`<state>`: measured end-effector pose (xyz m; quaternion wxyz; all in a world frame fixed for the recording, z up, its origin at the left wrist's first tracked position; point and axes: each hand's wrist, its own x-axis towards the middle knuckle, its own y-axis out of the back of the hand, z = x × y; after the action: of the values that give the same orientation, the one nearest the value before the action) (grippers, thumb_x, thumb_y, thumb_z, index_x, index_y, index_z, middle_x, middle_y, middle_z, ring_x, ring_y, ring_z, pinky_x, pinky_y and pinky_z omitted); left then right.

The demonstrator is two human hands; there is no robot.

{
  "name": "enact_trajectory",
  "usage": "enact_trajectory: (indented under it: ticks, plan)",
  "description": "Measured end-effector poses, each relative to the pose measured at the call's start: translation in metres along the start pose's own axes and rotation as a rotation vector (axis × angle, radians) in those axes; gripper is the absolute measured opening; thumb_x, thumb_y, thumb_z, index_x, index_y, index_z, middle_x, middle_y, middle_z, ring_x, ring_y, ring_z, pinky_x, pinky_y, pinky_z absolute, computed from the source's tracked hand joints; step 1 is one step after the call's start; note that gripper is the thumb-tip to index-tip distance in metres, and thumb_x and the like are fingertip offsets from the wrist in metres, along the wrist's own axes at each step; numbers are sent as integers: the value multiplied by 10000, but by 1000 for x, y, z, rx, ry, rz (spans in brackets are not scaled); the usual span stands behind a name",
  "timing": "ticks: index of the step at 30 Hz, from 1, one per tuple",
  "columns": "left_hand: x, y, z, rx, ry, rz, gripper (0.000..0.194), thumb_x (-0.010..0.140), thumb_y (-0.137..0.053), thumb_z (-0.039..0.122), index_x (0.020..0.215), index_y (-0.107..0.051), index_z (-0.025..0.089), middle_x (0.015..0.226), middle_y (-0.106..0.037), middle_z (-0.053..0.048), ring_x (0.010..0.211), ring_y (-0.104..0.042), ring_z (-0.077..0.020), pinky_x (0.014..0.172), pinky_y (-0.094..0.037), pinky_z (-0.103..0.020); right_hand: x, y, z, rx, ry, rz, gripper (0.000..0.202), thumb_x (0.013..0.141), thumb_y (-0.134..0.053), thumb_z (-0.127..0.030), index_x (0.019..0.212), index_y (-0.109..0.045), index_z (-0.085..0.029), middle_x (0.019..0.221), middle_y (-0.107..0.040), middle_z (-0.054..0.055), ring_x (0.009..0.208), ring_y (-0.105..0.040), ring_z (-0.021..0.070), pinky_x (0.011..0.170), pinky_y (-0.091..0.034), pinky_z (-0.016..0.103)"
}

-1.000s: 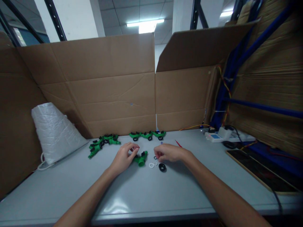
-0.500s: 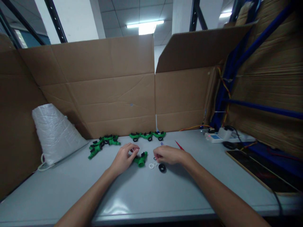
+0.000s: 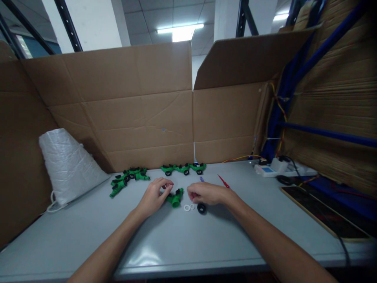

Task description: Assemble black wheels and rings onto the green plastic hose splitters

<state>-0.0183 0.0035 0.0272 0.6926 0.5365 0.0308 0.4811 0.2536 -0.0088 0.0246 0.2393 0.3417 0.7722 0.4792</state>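
Observation:
My left hand [image 3: 155, 195] is beside a green pipe fitting with black parts [image 3: 176, 199]. Its thumb and fingers curl together at the fitting's left end; whatever is between them is too small to make out. Across from it, my right hand [image 3: 207, 193] is closed in a downward pinch just above the table, and its fingertips hide what they hold. Below the right fingers lie a white ring [image 3: 187, 208], a smaller white ring [image 3: 192, 206] and a thick black ring-shaped part [image 3: 202, 208].
Green fittings with black parts stand in a row [image 3: 183, 169] at the back and in a cluster [image 3: 129, 177] at the left. A red pointed tool [image 3: 224, 181] lies beyond my right hand. A silvery bag [image 3: 69, 169], a power strip [image 3: 275, 169] and a dark panel [image 3: 324, 214] flank the table.
My right hand has moved slightly left, toward the green fitting. A small black ring that showed under its fingertips is out of sight. My left hand has stayed in place.

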Motion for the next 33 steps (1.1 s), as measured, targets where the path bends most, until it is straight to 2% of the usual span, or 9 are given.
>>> enact_trajectory:
  ticks: [9,14,19,27,33]
  plan:
    - [0,0,0,23,-19,-7,287,1063,-506,408,1040,-725,224,979,-717,-75,941,-655,-243,883,-508,-366,1,-9,-12,-161,29,105,70,984,-540,-150,980,-608,-167,965,-640,73,825,-521,187,765,-377,269]
    - [0,-3,-3,20,-23,-4,285,1062,-507,407,1044,-724,223,981,-721,-76,944,-656,-244,881,-509,-366,2,-8,-15,-88,30,78,70,949,-599,-118,967,-619,-182,990,-632,57,865,-547,185,765,-377,255]
    - [-1,-11,-4,32,4,0,268,1055,-521,393,1013,-725,225,948,-726,-68,893,-657,-235,799,-514,-340,4,-6,-20,-82,86,77,121,932,-605,-84,906,-654,-192,991,-635,48,922,-575,195,793,-379,256]
    - [0,-9,-8,16,76,74,271,1052,-511,390,961,-703,222,936,-721,-61,864,-651,-225,691,-492,-303,3,-8,-25,-79,78,113,109,954,-575,-104,977,-635,-192,974,-676,56,892,-585,195,752,-366,259]
    - [-1,-9,-8,20,72,83,260,1046,-517,377,939,-695,221,913,-713,-58,844,-643,-221,683,-487,-294,2,-9,-18,-66,37,36,121,917,-618,-116,999,-633,-203,958,-675,49,862,-577,195,729,-352,265]
